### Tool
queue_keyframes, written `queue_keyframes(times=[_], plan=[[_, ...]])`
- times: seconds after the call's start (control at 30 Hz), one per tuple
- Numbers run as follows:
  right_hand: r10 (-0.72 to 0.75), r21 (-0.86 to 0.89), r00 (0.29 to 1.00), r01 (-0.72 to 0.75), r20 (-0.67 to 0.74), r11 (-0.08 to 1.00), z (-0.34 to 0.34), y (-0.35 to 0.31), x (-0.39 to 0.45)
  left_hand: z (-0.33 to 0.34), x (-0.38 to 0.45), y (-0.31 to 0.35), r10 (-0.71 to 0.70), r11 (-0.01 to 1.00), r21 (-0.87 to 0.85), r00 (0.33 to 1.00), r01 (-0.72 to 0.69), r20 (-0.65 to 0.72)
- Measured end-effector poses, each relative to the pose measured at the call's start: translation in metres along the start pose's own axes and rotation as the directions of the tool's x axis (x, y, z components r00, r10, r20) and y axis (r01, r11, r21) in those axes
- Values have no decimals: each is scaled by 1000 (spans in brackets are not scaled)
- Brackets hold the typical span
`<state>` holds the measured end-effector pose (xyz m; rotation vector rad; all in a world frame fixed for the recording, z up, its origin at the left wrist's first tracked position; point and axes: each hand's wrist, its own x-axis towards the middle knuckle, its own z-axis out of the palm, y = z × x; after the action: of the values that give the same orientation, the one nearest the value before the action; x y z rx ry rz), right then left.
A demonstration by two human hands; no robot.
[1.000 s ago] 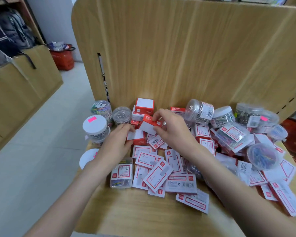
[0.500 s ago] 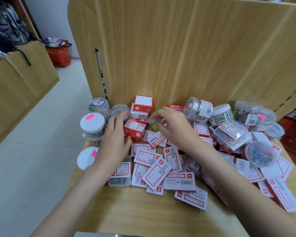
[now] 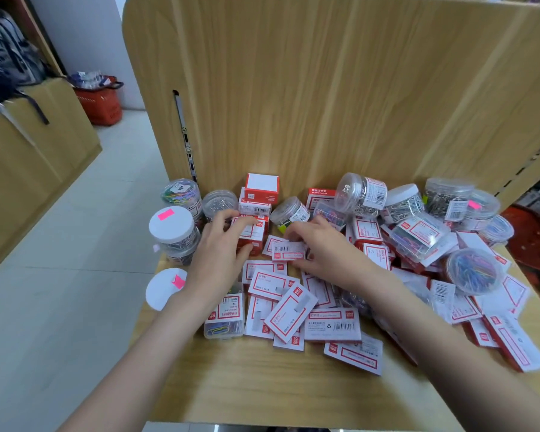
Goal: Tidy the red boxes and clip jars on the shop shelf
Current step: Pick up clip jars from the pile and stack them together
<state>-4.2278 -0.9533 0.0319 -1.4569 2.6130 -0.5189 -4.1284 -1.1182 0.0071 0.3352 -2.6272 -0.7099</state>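
- Head view, hands: left hand (image 3: 222,254) lies over a red box (image 3: 252,232) at the foot of a small stack, fingers curled across its top and thumb at its near edge, so it grips that box. Right hand (image 3: 320,247) pinches a small flat box (image 3: 288,251) between curled fingers and thumb, just right of the stack.
- Head view, stock: stacked red boxes (image 3: 261,188) stand against the back panel (image 3: 325,88); loose red boxes (image 3: 289,314) lie scattered flat over the wooden shelf (image 3: 262,394). Clip jars sit at both ends: a white-lidded jar (image 3: 171,225) at the left edge, a tipped jar (image 3: 360,192) and others crowded on the right.
- Step in hand, as I judge it: building the box stack at the back left, one box steadied, another being gathered.
- Next move likely calls for lifting the pinched box clear of its neighbours and squaring it onto the stack without toppling the top box; most of the tidying remains.
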Motion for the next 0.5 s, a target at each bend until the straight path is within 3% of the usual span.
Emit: queue_keyframes(times=[0.1, 0.2, 0.33, 0.5], plan=[[62, 153, 993, -47, -100, 987, -12, -3, -4, 1, -3, -2, 22, 1000, 4, 1000, -22, -15], [129, 252, 987, -102, -96, 962, -25, -8, -9, -3, -9, -5, 59, 998, -25, 995, -61, -75], [165, 236, 982, -139, -93, 962, -40, -14, -29, -8, -17, -2, 117, 988, -87, 985, -128, -125], [214, 253, 969, -179, -120, 951, -47, -19, -66, -6, -28, 6, 180, 972, -144, 983, -185, -43]])
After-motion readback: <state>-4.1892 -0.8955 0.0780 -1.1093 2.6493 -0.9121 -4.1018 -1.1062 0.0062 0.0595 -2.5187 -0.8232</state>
